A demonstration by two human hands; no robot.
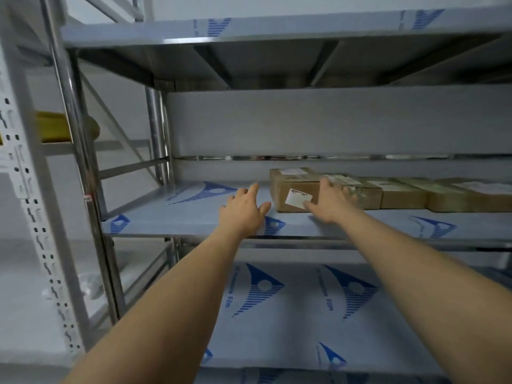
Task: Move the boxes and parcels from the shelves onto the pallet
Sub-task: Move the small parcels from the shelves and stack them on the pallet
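A brown cardboard box (293,188) with a white label on its front stands on the middle shelf (194,217), at the left end of a row of boxes. My right hand (331,202) is spread over its front right corner, fingers apart, touching the top edge. My left hand (245,207) hovers open just left of the box, above the shelf, not touching it. To the right a second cardboard box (403,194) and a third box (471,196) sit side by side. No pallet is in view.
The shelves are grey metal covered in blue-printed protective film. A lower shelf (291,314) lies bare beneath my arms. A perforated upright (36,217) and a chrome post (83,162) stand at the left. Something yellow (54,130) sits on a neighbouring rack.
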